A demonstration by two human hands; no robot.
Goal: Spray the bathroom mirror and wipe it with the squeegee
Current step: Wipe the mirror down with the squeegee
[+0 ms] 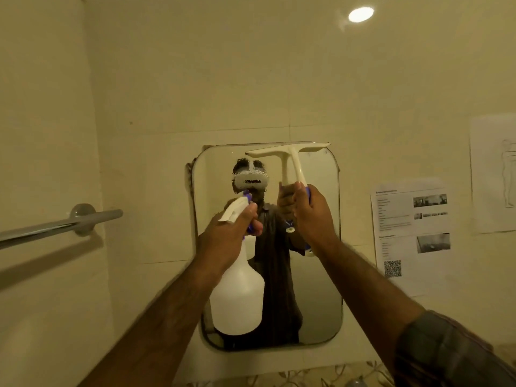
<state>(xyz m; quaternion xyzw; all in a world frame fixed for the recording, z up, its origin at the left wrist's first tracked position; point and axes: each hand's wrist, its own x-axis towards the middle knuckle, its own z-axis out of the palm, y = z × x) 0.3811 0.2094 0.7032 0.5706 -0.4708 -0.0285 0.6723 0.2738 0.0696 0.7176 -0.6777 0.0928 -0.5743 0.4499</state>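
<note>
Dim, yellowish light from a round white ceiling lamp [361, 14], blown out. The chrome metal towel bar [55, 226] casts a soft shadow. Wide-angle bending and blur at edges.

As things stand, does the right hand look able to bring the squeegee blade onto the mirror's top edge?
Probably yes. The right hand grips the squeegee with its blade already level with the top edge of the mirror, nothing between. The left hand holds the spray bottle lower, clear of it.
</note>
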